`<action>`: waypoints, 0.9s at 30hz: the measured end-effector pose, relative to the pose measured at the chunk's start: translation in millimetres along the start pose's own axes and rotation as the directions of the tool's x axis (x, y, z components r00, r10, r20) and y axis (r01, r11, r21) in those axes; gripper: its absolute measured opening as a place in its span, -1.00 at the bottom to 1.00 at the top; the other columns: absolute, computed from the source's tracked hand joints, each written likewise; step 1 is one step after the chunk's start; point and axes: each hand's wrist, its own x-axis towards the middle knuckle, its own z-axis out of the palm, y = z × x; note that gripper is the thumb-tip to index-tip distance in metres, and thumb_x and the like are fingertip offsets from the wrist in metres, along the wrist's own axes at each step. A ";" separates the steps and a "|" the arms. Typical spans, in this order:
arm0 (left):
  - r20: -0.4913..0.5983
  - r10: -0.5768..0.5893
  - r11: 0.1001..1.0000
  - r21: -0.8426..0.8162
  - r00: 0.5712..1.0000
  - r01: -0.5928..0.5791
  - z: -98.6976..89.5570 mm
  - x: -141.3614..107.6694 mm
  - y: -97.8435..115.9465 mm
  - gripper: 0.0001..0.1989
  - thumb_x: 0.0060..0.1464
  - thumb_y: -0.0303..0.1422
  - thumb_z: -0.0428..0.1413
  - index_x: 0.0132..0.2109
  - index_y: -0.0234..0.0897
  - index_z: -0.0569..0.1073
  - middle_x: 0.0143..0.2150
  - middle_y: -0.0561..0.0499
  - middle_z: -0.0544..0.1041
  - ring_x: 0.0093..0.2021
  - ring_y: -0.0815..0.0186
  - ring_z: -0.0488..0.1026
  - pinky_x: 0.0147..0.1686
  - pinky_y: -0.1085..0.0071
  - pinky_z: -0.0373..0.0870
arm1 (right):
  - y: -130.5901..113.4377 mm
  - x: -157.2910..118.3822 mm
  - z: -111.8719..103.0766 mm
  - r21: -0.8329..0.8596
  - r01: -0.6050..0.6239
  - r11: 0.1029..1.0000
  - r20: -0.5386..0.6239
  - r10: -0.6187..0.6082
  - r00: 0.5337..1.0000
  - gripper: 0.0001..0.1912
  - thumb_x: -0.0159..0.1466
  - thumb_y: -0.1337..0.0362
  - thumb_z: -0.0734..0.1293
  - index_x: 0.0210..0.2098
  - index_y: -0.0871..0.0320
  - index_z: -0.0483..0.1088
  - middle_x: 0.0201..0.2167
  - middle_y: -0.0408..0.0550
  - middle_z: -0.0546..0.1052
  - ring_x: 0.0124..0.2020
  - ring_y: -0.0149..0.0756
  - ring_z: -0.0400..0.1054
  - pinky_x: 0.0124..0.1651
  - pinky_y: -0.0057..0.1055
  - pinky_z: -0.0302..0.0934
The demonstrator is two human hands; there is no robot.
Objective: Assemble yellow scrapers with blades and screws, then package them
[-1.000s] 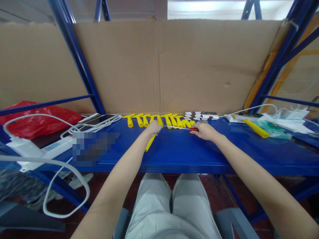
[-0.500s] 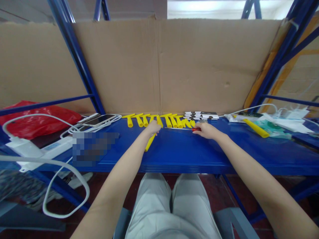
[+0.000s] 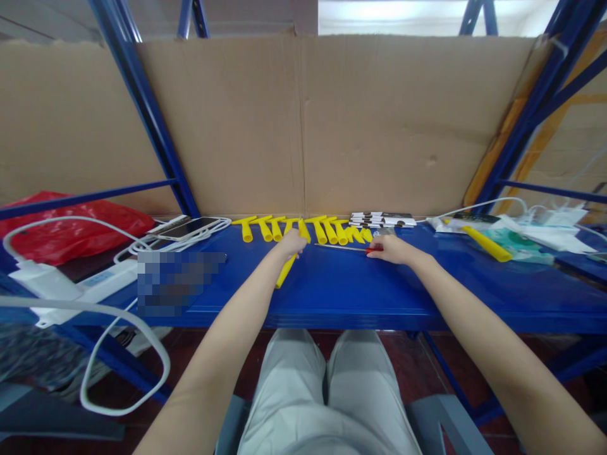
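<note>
Holding a yellow tube [image 3: 285,273] and a red-handled tool [image 3: 374,250] at a blue table [image 3: 346,287]

The person's left hand [image 3: 291,244] is closed around the yellow tube, whose lower end slants out beneath the fist toward the table's near edge. A second yellow part [image 3: 304,231] shows just beyond the knuckles; whether it belongs to the same piece cannot be told. The right hand [image 3: 393,249] grasps the tool by its handle with curled fingers, and the thin metal shaft [image 3: 341,247] points left, its tip near the left hand but apart from it.

Beyond both hands, yellow T-shaped pieces [image 3: 247,231] lie in a row along the table's far edge, with short yellow pieces [image 3: 356,235] at the right end of that row. White-and-black packets [image 3: 382,220] are stacked at the same edge, past the right hand. Toward the table's right end, another yellow tube [image 3: 488,244] lies beside green plastic [image 3: 533,251]. At the left end are a red bag [image 3: 71,221] and a white power strip [image 3: 109,281]. Cardboard [image 3: 237,126] stands upright along the far edge.
</note>
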 end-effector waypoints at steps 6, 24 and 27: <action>0.004 0.011 1.000 -0.005 1.000 -0.011 -1.1 -3.2 2.9 -0.86 0.01 -0.59 -0.03 -0.30 -0.43 0.42 -0.59 0.01 0.38 -0.61 0.38 0.33 -0.62 0.51 0.19 | -1.7 -0.6 -1.7 0.044 -0.044 0.998 -0.004 0.044 0.999 -0.85 0.15 0.23 0.30 -0.41 0.18 0.46 -0.43 -0.03 0.54 -0.42 -0.30 0.37 -0.33 -0.43 0.18; 0.155 0.357 0.933 -0.016 0.921 -0.359 -4.1 -8.5 4.2 -0.69 0.03 -0.51 0.04 -0.04 -0.43 0.44 -0.22 -0.15 0.56 -0.34 0.33 0.49 -0.40 0.48 0.38 | 23.9 -11.9 -13.3 0.055 -0.217 0.975 0.092 0.211 0.973 -0.90 0.09 0.27 0.36 -0.40 0.15 0.47 -0.41 -0.06 0.56 -0.37 -0.26 0.43 -0.35 -0.42 0.25; 0.042 0.459 0.874 0.159 0.887 -0.460 -2.8 -5.5 3.0 -0.59 0.04 -0.50 0.04 0.07 -0.38 0.40 0.06 -0.20 0.46 0.04 0.19 0.42 -0.05 0.38 0.34 | 31.3 -14.3 -13.9 0.071 -0.225 0.972 0.084 0.219 0.972 -0.85 0.07 0.18 0.38 -0.41 0.14 0.48 -0.42 -0.07 0.56 -0.38 -0.26 0.43 -0.38 -0.43 0.25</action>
